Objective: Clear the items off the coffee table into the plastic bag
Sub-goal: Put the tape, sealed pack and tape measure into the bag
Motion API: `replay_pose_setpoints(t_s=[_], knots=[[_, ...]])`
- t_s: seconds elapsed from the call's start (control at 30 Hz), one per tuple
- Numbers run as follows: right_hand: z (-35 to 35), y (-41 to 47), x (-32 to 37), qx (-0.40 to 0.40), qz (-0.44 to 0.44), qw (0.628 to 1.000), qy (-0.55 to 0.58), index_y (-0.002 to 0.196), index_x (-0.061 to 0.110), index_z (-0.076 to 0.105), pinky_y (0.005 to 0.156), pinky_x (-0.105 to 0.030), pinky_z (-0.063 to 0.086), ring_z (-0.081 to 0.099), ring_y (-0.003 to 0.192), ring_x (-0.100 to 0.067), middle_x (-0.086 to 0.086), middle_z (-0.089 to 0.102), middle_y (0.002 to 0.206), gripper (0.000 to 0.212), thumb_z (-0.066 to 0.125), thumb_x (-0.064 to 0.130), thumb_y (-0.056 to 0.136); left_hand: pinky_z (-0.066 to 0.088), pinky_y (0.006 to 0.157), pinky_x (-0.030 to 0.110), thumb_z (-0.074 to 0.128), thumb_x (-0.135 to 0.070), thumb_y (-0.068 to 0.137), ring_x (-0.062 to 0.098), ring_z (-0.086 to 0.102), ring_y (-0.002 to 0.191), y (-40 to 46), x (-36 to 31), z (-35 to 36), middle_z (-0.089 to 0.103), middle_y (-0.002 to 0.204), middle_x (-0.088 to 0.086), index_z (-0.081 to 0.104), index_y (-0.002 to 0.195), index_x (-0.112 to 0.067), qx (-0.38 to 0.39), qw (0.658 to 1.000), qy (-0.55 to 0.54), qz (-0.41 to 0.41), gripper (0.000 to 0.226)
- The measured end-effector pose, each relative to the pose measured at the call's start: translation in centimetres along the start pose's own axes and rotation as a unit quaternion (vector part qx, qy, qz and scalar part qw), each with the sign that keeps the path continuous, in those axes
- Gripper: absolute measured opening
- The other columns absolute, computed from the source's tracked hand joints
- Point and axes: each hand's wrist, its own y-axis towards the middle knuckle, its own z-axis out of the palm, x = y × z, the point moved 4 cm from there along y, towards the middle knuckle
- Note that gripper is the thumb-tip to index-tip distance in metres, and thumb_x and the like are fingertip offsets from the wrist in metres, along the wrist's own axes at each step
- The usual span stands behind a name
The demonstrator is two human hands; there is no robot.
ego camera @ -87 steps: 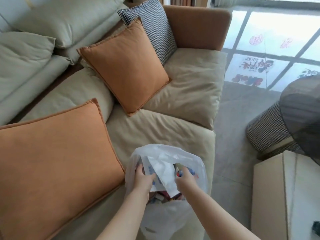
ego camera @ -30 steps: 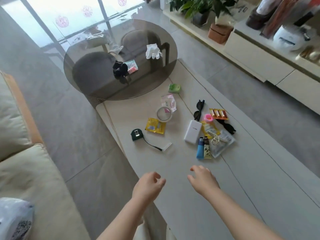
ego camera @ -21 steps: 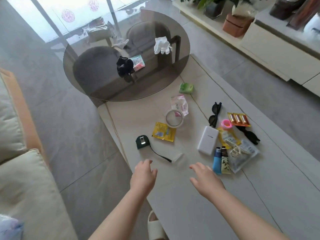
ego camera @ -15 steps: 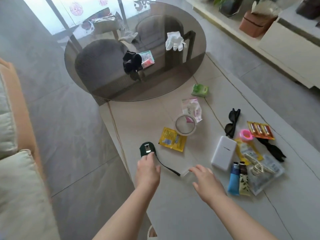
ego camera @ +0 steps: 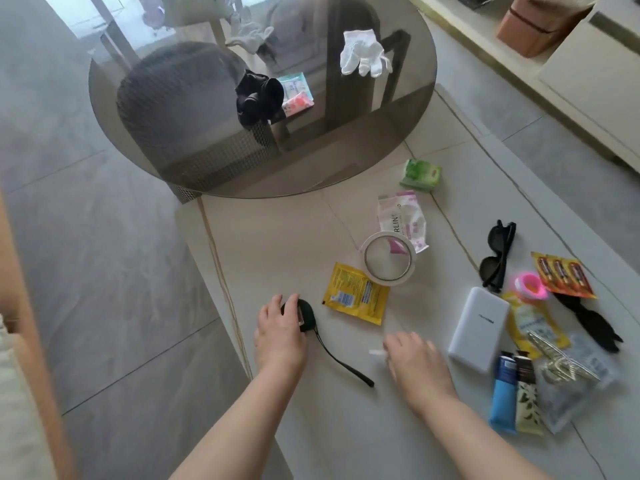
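While the left hand curls its fingers over the dark tape measure near the worktop's left edge, the right hand lies with blurred fingers spread over a small clear item at the end of the measure's black strap. Just beyond lie a yellow sachet and a tape roll; a white power bank sits to the right.
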Motion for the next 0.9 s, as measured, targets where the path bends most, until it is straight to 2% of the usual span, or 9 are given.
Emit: replay_pose_setpoints(t_s=[0.03,0.07,0.13,0.2,0.33,0.47,0.6,0.7,0.9], knots=[[-0.6,0.5,0.0,-0.008,-0.002,1.0,0.01,0.069,0.019,0.054,0.047,-0.026,0.037,0.059,0.056,-0.022,0.002,0.058,0.063,0.042,0.088,0.014,0.045,0.035,0.108,0.035,0.051,-0.011,0.089,0.022,0.023,0.138,0.1,0.0,0.0,0.023,0.153,-0.001,0.025,0.146,-0.027,0.003,1.0,0.001,0.005,0.065],[-1.4,0.9,0.0,-0.011,0.002,0.999,0.036,0.079,0.016,0.053,0.052,-0.029,0.033,0.061,0.064,-0.025,0.001,0.06,0.071,0.032,0.08,0.015,0.062,0.036,0.107,0.034,0.051,-0.012,0.089,0.022,0.027,0.135,0.2,0.0,0.0,0.026,0.151,-0.002,0.025,0.146,-0.027,0.005,1.0,0.003,0.009,0.065],[-3.4,2.1,0.0,-0.038,0.025,0.996,0.074,0.102,0.012,0.044,0.065,-0.032,0.029,0.059,0.089,-0.03,-0.005,0.06,0.097,0.015,0.049,0.019,0.09,0.039,0.102,0.033,0.053,-0.017,0.089,0.021,0.034,0.129,0.4,-0.2,0.0,0.033,0.145,-0.004,0.027,0.144,-0.027,0.01,1.0,0.004,0.017,0.062],[-4.8,3.5,-0.2,-0.063,0.041,0.993,0.093,0.113,0.011,0.039,0.07,-0.034,0.03,0.057,0.098,-0.032,-0.007,0.06,0.109,0.023,0.039,0.022,0.093,0.041,0.099,0.034,0.056,-0.025,0.089,0.021,0.036,0.126,0.6,-0.3,-0.1,0.037,0.141,-0.004,0.03,0.142,-0.027,0.018,1.0,0.003,0.022,0.059],[-6.4,6.4,-0.2,-0.043,0.061,0.997,0.017,0.139,0.021,0.027,0.076,-0.033,0.042,0.061,0.099,-0.03,-0.003,0.062,0.115,0.048,0.042,0.021,0.093,0.044,0.097,0.034,0.056,-0.03,0.089,0.02,0.038,0.124,0.6,-0.5,-0.2,0.038,0.139,-0.004,0.031,0.141,-0.027,0.035,0.999,-0.014,0.022,0.058],[-6.5,7.6,-0.2,-0.026,0.076,0.996,-0.041,0.117,0.017,0.044,0.071,-0.03,0.034,0.063,0.1,-0.027,-0.004,0.064,0.112,0.035,0.044,0.0,0.086,0.043,0.098,0.033,0.056,-0.03,0.089,0.019,0.037,0.124,0.1,-0.4,-0.4,0.038,0.138,-0.004,0.031,0.141,-0.026,0.038,0.999,-0.027,0.025,0.058],[-6.7,6.8,-0.3,-0.031,0.081,0.995,-0.051,0.111,0.017,0.05,0.074,-0.029,0.036,0.062,0.103,-0.025,-0.003,0.062,0.114,0.028,0.04,0.002,0.089,0.042,0.099,0.032,0.057,-0.031,0.088,0.019,0.038,0.123,-1.0,-0.2,-0.7,0.04,0.136,-0.004,0.032,0.14,-0.026,0.04,0.998,-0.04,0.023,0.059],[-7.6,5.5,-0.4,-0.063,0.087,0.994,0.001,0.111,0.017,0.051,0.073,-0.029,0.035,0.06,0.1,-0.028,-0.002,0.06,0.115,0.02,0.039,0.012,0.095,0.042,0.099,0.031,0.057,-0.032,0.088,0.018,0.037,0.124,-2.2,-0.4,-1.2,0.039,0.137,-0.005,0.031,0.142,-0.026,0.042,0.998,-0.044,0.026,0.061],[-10.2,1.7,-0.9,-0.08,0.092,0.977,0.177,0.117,0.018,0.055,0.079,-0.035,0.044,0.057,0.1,-0.034,-0.003,0.052,0.122,0.025,0.048,0.027,0.095,0.044,0.097,0.032,0.058,-0.031,0.087,0.018,0.037,0.124,-5.4,-1.7,-3.3,0.039,0.136,-0.006,0.031,0.142,-0.027,0.032,0.998,-0.057,0.026,0.061]])
